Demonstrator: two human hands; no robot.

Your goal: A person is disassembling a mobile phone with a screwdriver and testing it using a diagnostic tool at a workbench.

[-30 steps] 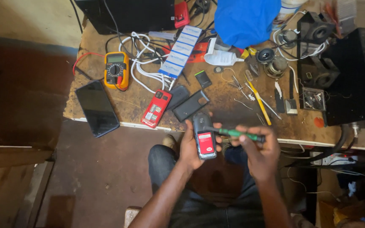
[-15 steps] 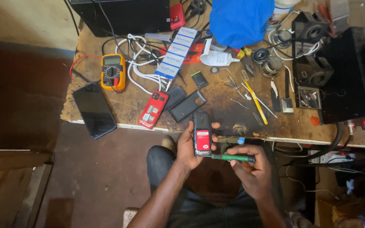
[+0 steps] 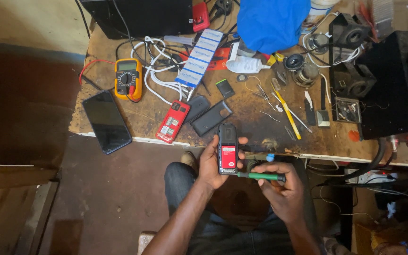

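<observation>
My left hand (image 3: 211,165) holds a small black phone (image 3: 227,148) upright over my lap, its back cover off and a red-and-white battery showing. My right hand (image 3: 282,191) grips a green-handled screwdriver (image 3: 263,176) lying sideways, its tip touching the lower right edge of the phone. Both hands hover just in front of the workbench edge (image 3: 308,156).
On the bench lie a red opened phone (image 3: 172,122), two dark back covers (image 3: 211,117), a large black smartphone (image 3: 106,121) overhanging the edge, a yellow multimeter (image 3: 128,79), white cables (image 3: 159,71), a yellow tool (image 3: 286,111), a blue cloth (image 3: 272,21), speakers and black boxes (image 3: 393,89) at right.
The screwdriver dropped from the phone's upper edge to its lower right edge. My right hand moved down with it. The phone stays in my left hand.
</observation>
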